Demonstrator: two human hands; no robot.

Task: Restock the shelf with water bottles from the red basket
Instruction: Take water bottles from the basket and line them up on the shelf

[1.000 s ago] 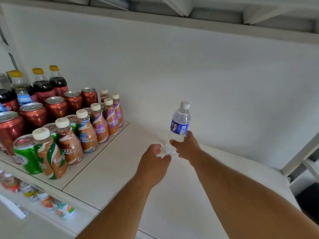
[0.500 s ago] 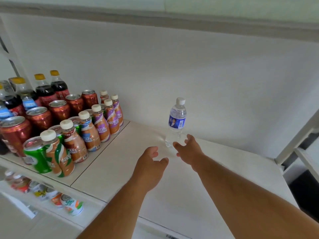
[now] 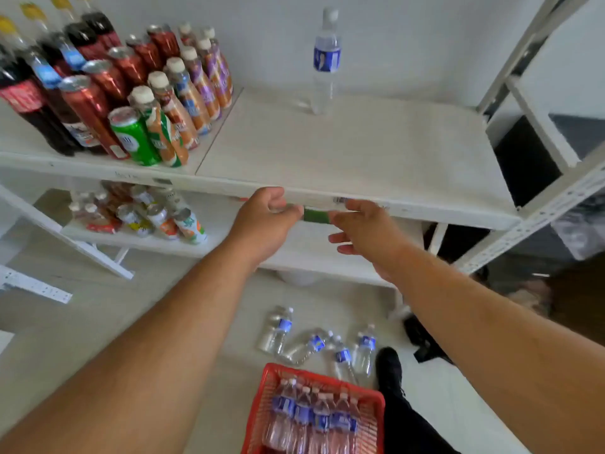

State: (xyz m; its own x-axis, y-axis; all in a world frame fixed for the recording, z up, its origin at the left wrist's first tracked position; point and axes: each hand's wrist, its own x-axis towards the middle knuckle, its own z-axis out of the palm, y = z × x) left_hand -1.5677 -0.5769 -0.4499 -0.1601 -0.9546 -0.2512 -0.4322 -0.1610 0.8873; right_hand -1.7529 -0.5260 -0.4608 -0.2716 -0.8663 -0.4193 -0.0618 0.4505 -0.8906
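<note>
One water bottle (image 3: 325,60) stood upright at the back of the shelf (image 3: 360,152); more lay packed in the red basket (image 3: 262,407) on the floor. Full, they would be fairly heavy, slick and slightly yielding, best gripped mid-body. Since the earlier frame, left hand (image 3: 262,221) and right hand (image 3: 366,231) had withdrawn to the shelf edge, apparently empty and loosely curled.
</note>
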